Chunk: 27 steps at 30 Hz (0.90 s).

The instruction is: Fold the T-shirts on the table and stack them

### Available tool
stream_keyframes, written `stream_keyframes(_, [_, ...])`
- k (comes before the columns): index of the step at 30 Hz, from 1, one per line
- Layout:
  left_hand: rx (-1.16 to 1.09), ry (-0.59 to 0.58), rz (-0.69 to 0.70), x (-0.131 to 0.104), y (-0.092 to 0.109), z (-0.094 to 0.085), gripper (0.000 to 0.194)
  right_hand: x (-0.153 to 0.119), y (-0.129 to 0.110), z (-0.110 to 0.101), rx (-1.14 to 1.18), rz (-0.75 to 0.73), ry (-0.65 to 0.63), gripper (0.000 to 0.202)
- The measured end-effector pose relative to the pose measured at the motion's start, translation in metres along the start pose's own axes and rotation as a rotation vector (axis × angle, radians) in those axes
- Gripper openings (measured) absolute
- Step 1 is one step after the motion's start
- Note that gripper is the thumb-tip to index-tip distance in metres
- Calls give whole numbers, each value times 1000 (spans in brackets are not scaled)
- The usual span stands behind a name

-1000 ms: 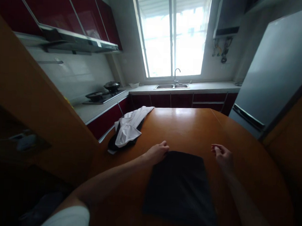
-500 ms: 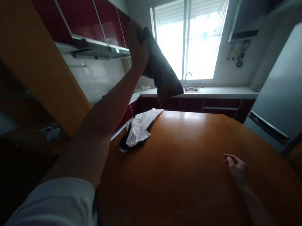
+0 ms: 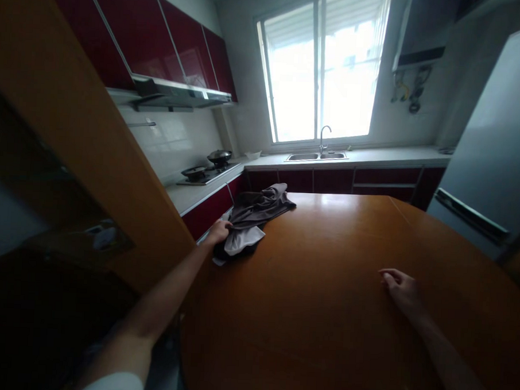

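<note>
Fabric (image 3: 256,207), dark, now lowered onto white cloth (image 3: 243,240), left hand (image 3: 219,232) gripping edge

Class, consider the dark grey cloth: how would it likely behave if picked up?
The dark grey cloth would probably hang floppy, given its soft, crumpled folds. It looks thin, so likely light. It seems unlikely to roll, lying slumped over the white cloth.

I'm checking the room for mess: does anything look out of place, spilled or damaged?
Only the cloths look untidy: on the table's left side, the grey cloth lies crumpled over the white cloth, by the left hand. No spill or damage shows.
</note>
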<state>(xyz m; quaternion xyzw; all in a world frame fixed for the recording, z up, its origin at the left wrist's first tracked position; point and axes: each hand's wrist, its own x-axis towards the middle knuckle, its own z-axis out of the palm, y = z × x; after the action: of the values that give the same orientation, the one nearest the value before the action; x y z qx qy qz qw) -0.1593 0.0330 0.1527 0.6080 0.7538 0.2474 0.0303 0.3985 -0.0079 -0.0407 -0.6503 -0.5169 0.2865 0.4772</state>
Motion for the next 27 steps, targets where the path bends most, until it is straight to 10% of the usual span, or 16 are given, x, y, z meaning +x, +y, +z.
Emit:
stream_keyframes(6, [152, 18, -18, -63, -11, 66, 44, -9, 0, 12, -173, -133, 20, 38])
stream_keyframes(9, [232, 62, 172, -99, 22, 100, 53, -16, -5, 21, -215, -209, 50, 37])
stream_keyframes(15, [43, -309, 507, -168, 108, 166, 59, -42, -31, 52, -286, -419, 85, 41])
stream_keyframes(27, [-84, -259, 352, -155, 166, 212, 47, -42, -79, 111, -618, -212, -42, 45])
